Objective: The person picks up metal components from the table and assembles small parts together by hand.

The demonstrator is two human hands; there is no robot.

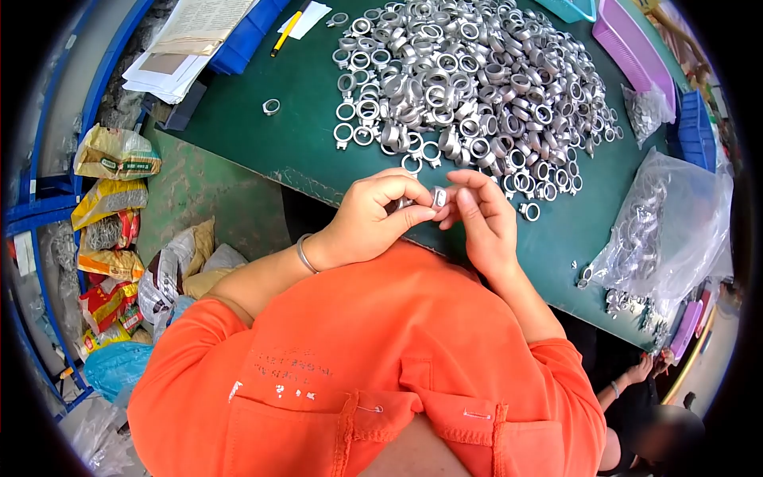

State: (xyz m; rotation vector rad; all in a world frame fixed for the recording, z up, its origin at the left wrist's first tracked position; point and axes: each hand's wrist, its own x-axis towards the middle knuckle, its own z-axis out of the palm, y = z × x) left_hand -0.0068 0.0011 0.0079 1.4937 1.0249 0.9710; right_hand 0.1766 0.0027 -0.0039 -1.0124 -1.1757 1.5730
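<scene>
My left hand (375,213) is closed round a small metal ring part (439,196), close above the table's front edge. The part's flat end points toward my other hand; the rest lies hidden under the fingers. My right hand (483,219) touches or nearly touches that end with its thumb and fingers pinched together, and whether it grips anything of its own is too small to tell. Beyond both hands a large heap of grey metal rings (477,87) covers the back of the green table (238,103). One ring (271,106) lies apart at the left.
Papers (187,48) on a blue bin and a yellow marker (289,30) are at the back left. At right are a pink basket (628,48), a clear plastic bag (668,230) and small parts. Bags (115,151) fill the left shelf. A co-worker's hand (638,370) shows lower right.
</scene>
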